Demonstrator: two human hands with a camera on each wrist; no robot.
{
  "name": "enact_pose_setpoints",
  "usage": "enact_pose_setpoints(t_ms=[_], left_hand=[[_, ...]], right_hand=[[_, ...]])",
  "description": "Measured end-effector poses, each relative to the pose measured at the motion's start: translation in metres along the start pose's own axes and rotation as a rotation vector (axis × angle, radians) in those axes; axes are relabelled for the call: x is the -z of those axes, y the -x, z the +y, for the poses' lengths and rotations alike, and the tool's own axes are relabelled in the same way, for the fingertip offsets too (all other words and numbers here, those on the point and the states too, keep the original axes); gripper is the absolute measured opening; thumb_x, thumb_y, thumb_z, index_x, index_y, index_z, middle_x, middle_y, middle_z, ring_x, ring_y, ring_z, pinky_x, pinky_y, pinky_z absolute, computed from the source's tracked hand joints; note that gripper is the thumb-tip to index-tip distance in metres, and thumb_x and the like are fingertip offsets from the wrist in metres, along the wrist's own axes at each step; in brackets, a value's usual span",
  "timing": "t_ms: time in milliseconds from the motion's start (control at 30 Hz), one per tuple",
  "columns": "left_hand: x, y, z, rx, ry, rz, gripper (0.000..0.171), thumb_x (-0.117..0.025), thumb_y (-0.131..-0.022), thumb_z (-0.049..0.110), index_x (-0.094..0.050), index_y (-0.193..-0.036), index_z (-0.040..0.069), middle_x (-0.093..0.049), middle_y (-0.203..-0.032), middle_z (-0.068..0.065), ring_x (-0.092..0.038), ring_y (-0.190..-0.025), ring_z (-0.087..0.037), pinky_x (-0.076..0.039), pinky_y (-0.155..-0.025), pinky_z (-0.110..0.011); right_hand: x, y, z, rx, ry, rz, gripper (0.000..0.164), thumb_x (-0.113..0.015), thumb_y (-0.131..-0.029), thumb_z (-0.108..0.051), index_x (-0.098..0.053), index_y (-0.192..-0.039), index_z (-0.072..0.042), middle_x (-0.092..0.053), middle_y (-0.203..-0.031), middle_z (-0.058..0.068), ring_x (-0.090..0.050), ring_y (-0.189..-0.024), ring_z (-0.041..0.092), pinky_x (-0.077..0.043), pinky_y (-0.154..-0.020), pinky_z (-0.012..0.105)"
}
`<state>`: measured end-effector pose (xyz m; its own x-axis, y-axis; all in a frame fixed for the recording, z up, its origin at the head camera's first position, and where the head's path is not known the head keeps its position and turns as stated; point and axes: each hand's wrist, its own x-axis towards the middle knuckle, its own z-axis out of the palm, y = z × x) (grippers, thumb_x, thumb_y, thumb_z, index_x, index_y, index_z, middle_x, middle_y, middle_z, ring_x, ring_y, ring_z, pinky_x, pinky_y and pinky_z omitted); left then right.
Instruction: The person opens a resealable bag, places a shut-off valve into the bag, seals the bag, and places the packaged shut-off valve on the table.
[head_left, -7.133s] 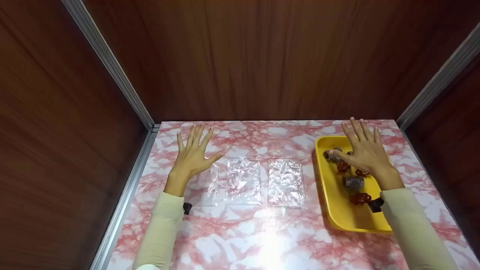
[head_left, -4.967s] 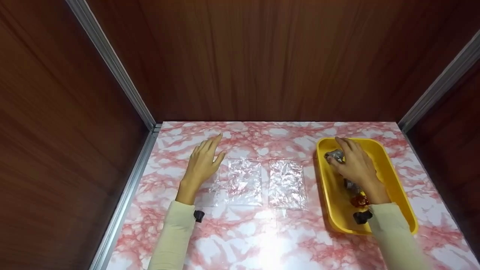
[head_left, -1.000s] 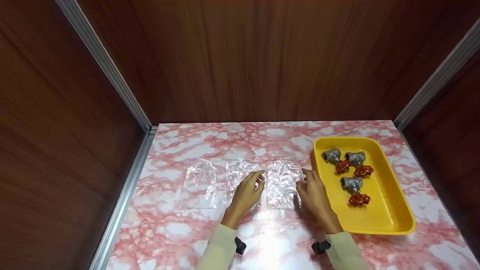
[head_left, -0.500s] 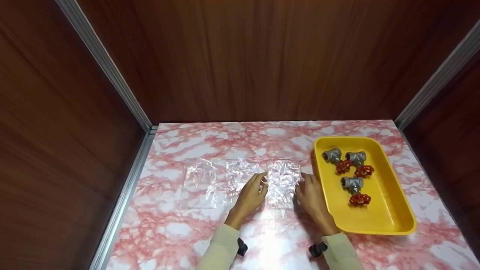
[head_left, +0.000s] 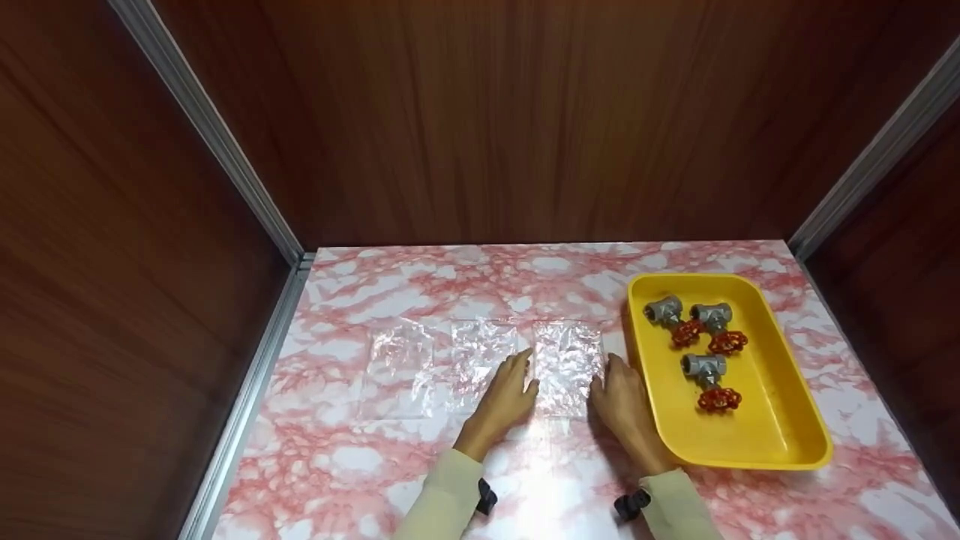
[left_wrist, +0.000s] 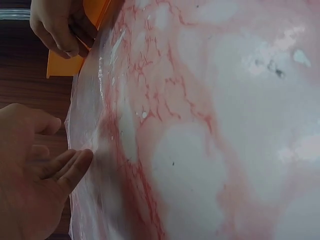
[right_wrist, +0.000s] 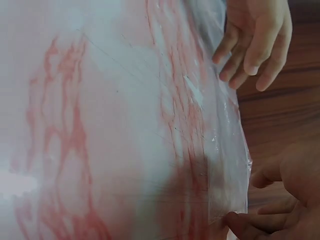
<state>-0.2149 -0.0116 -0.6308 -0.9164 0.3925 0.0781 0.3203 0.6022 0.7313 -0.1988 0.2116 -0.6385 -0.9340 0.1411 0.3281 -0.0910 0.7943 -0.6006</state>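
Observation:
In the head view three clear plastic bags lie flat in a row on the marbled tabletop. My left hand [head_left: 504,394] is at the left edge of the rightmost bag [head_left: 566,367], overlapping the middle bag [head_left: 478,352], fingers loosely bent. Along the opposite edge is my right hand [head_left: 621,396], beside the tray. The right wrist view has the right hand's fingertips [right_wrist: 235,222] right at a corner of the bag [right_wrist: 227,170], with no pinch showing. In the left wrist view the fingers [left_wrist: 75,167] of the left hand reach over clear film, relaxed.
A yellow tray [head_left: 765,442] on the right holds three grey metal valves with red handwheels, one of them a valve [head_left: 703,366] nearest the front. The leftmost bag [head_left: 400,367] lies apart. Dark wood panels [head_left: 480,127] wall the table at back and sides.
Earlier both hands were spread wide, then the right was over the tray. Now they flank the rightmost bag, having slid slightly toward the near side over the last second. The bags lie unmoved.

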Motion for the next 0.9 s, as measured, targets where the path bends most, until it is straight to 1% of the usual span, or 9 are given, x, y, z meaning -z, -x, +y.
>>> enact_pose_setpoints(t_ms=[167, 267, 367, 467, 600, 667, 733, 833, 900], left_hand=[[-0.0012, -0.0016, 0.0013, 0.029, -0.025, -0.010, 0.056, -0.057, -0.109, 0.014, -0.038, -0.159, -0.001, -0.063, -0.139, -0.019, -0.060, -0.129, -0.034, -0.055, -0.109, -0.045], [-0.0023, -0.0032, 0.0019, 0.014, -0.043, 0.001, 0.052, -0.059, -0.108, 0.013, -0.044, -0.155, -0.002, -0.067, -0.134, -0.019, -0.062, -0.124, -0.035, -0.057, -0.105, -0.044], [-0.0039, -0.0052, 0.0020, -0.015, -0.069, 0.030, 0.048, -0.061, -0.106, 0.011, -0.049, -0.150, -0.004, -0.071, -0.128, -0.020, -0.066, -0.119, -0.035, -0.059, -0.101, -0.043], [-0.0052, -0.0060, 0.0018, -0.029, -0.080, 0.043, 0.046, -0.062, -0.105, 0.009, -0.051, -0.148, -0.005, -0.072, -0.127, -0.021, -0.067, -0.118, -0.035, -0.059, -0.102, -0.043], [-0.0059, -0.0055, 0.0022, -0.033, -0.072, 0.054, 0.046, -0.062, -0.105, 0.008, -0.051, -0.147, -0.004, -0.071, -0.127, -0.020, -0.067, -0.119, -0.036, -0.058, -0.104, -0.046], [-0.0057, -0.0050, 0.0028, -0.035, -0.057, 0.062, 0.045, -0.062, -0.105, 0.007, -0.052, -0.147, -0.005, -0.071, -0.127, -0.020, -0.068, -0.119, -0.036, -0.058, -0.104, -0.047], [-0.0052, -0.0049, 0.0038, -0.025, -0.041, 0.061, 0.045, -0.061, -0.105, 0.008, -0.051, -0.147, -0.004, -0.071, -0.128, -0.020, -0.068, -0.120, -0.036, -0.058, -0.104, -0.047], [-0.0045, -0.0046, 0.0050, 0.010, 0.004, 0.040, 0.046, -0.060, -0.107, 0.009, -0.049, -0.150, -0.003, -0.069, -0.133, -0.020, -0.068, -0.124, -0.034, -0.058, -0.106, -0.045], [-0.0044, -0.0049, 0.0055, 0.036, 0.020, 0.033, 0.046, -0.058, -0.108, 0.009, -0.049, -0.151, -0.002, -0.068, -0.133, -0.018, -0.068, -0.125, -0.033, -0.058, -0.106, -0.044]], right_hand=[[0.0004, 0.0002, 0.0008, -0.008, 0.018, -0.009, 0.029, -0.070, -0.090, 0.002, -0.064, -0.114, 0.017, -0.071, -0.100, 0.036, -0.070, -0.093, 0.054, -0.058, -0.084, 0.064], [0.0006, 0.0006, 0.0012, -0.006, 0.038, -0.014, 0.030, -0.071, -0.091, 0.001, -0.065, -0.115, 0.016, -0.071, -0.102, 0.036, -0.070, -0.095, 0.054, -0.057, -0.085, 0.064], [0.0007, 0.0012, 0.0016, -0.007, 0.046, -0.019, 0.035, -0.072, -0.091, 0.000, -0.064, -0.121, 0.017, -0.071, -0.107, 0.037, -0.070, -0.100, 0.054, -0.057, -0.089, 0.063], [-0.0001, 0.0019, 0.0020, -0.006, 0.048, -0.015, 0.037, -0.070, -0.093, 0.000, -0.063, -0.125, 0.017, -0.071, -0.113, 0.038, -0.069, -0.105, 0.054, -0.057, -0.095, 0.063], [-0.0016, 0.0038, 0.0019, 0.007, 0.049, 0.018, 0.032, -0.064, -0.099, 0.001, -0.064, -0.127, 0.016, -0.069, -0.116, 0.037, -0.068, -0.107, 0.054, -0.056, -0.097, 0.063], [-0.0025, 0.0049, 0.0019, 0.026, 0.046, 0.045, 0.029, -0.061, -0.100, 0.003, -0.064, -0.126, 0.015, -0.069, -0.115, 0.036, -0.067, -0.105, 0.054, -0.056, -0.095, 0.063], [-0.0035, 0.0058, 0.0019, 0.041, 0.040, 0.068, 0.028, -0.060, -0.100, 0.005, -0.064, -0.126, 0.014, -0.068, -0.114, 0.035, -0.067, -0.103, 0.054, -0.057, -0.093, 0.064], [-0.0049, 0.0073, 0.0018, 0.052, 0.014, 0.096, 0.029, -0.061, -0.096, 0.008, -0.064, -0.124, 0.013, -0.068, -0.112, 0.032, -0.067, -0.099, 0.052, -0.058, -0.088, 0.063], [-0.0053, 0.0077, 0.0014, 0.044, -0.002, 0.103, 0.029, -0.062, -0.095, 0.009, -0.065, -0.124, 0.013, -0.068, -0.111, 0.032, -0.068, -0.097, 0.051, -0.058, -0.087, 0.062]])
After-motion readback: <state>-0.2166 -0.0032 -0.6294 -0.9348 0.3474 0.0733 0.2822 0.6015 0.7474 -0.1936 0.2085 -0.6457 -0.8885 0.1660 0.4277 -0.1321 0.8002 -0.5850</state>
